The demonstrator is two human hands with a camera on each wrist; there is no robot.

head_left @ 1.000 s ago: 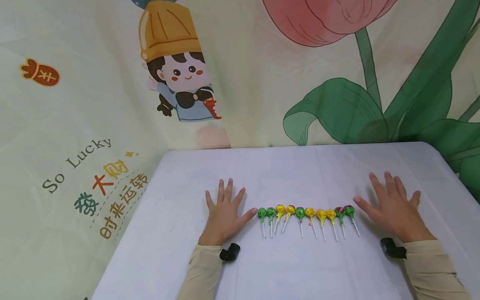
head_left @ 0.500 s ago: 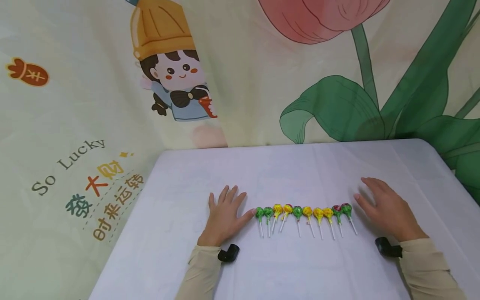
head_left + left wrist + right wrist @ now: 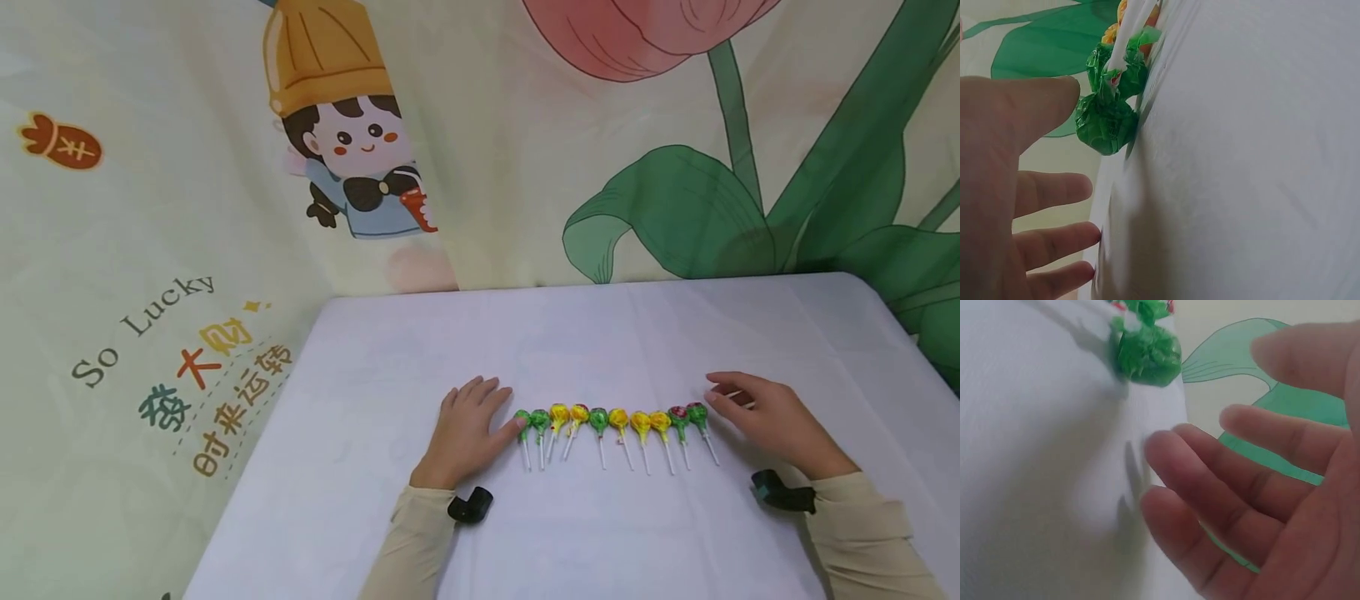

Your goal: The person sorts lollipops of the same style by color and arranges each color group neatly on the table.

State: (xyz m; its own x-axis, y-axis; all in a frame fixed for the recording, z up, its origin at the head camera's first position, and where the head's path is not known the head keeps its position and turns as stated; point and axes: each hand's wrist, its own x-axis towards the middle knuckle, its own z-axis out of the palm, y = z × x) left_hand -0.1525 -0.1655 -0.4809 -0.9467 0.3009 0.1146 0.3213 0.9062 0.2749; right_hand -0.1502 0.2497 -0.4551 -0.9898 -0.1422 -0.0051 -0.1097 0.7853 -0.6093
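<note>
Several wrapped lollipops lie in a row across the white table, their white sticks toward me. At the row's left end is a green lollipop [image 3: 523, 417]; yellow ones such as this yellow lollipop [image 3: 641, 422] fill much of the middle. My left hand [image 3: 467, 433] is beside the left end, fingers extended, its thumb tip right at the green wrapper [image 3: 1107, 122]. Past the right end, my right hand [image 3: 772, 417] hovers with relaxed, slightly bent fingers and nothing in them. The nearest thing to it is another green lollipop [image 3: 1150, 356], a small gap away from the fingertips.
The white-covered table [image 3: 600, 533] reaches back to a printed curtain [image 3: 495, 167] with a cartoon child, lettering and a large flower. A small black camera [image 3: 471, 505] sits on the left wrist, and another black camera [image 3: 782, 492] on the right.
Both hands were spread flat; the right hand's fingers have drawn together and bent toward the row. The left hand's fingers have come closer together, and its thumb now overlaps the end lollipop.
</note>
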